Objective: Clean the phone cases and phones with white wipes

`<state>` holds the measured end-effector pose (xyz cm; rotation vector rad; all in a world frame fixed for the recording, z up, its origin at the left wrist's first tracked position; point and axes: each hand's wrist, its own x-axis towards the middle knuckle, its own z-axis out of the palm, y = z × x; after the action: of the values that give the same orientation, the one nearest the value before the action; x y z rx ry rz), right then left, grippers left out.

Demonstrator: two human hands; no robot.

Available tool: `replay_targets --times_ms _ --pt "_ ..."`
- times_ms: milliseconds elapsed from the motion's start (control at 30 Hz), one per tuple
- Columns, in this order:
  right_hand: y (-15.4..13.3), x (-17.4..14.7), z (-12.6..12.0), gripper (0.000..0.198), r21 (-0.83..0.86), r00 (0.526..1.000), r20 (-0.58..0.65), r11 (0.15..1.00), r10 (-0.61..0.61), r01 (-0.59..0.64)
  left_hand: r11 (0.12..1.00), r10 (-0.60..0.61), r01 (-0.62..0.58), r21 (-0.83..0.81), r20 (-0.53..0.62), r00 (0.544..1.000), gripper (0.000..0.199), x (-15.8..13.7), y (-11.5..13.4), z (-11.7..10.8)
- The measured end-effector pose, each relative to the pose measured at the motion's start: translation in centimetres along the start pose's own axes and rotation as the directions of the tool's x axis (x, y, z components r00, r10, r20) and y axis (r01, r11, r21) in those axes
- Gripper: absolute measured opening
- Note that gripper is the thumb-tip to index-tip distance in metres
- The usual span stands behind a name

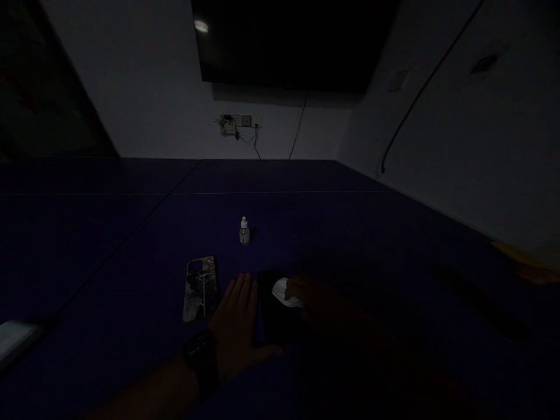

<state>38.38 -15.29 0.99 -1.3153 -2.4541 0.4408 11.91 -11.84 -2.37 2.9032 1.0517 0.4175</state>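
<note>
My left hand [236,324] lies flat with its fingers stretched out, along the left edge of a dark, flat rectangular thing [272,321], perhaps a phone. Its thumb reaches across the near end of that thing. My right hand [308,297] is closed on a white cloth [282,291], which rests over the upper part of the dark rectangle. Left of my left hand lies a patterned phone case [200,290] with a camera cutout. Beyond both hands a small dropper bottle [244,233] with a white cap stands upright. Dim light hides much of my right hand's fingers.
The blue surface [131,268] runs back to a pale wall. A white boxy object [17,338] sits at the far left edge. At the right lie a dark long shape [481,303] and something yellowish [525,262]. A large screen [289,41] hangs above wall sockets [242,121].
</note>
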Motion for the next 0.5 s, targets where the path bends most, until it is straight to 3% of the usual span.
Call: replay_targets --times_ms 233,500 --pt "-1.6 0.8 -0.5 0.044 -0.013 0.997 0.063 0.999 0.048 -0.047 1.000 -0.008 0.008 -0.004 0.032 0.999 0.122 0.2 0.1 -0.2" --pt "-0.8 0.4 -0.1 0.045 -0.030 0.998 0.033 0.999 0.046 -0.045 1.000 -0.002 0.002 0.003 -0.007 1.000 0.122 0.0 -0.1 0.5"
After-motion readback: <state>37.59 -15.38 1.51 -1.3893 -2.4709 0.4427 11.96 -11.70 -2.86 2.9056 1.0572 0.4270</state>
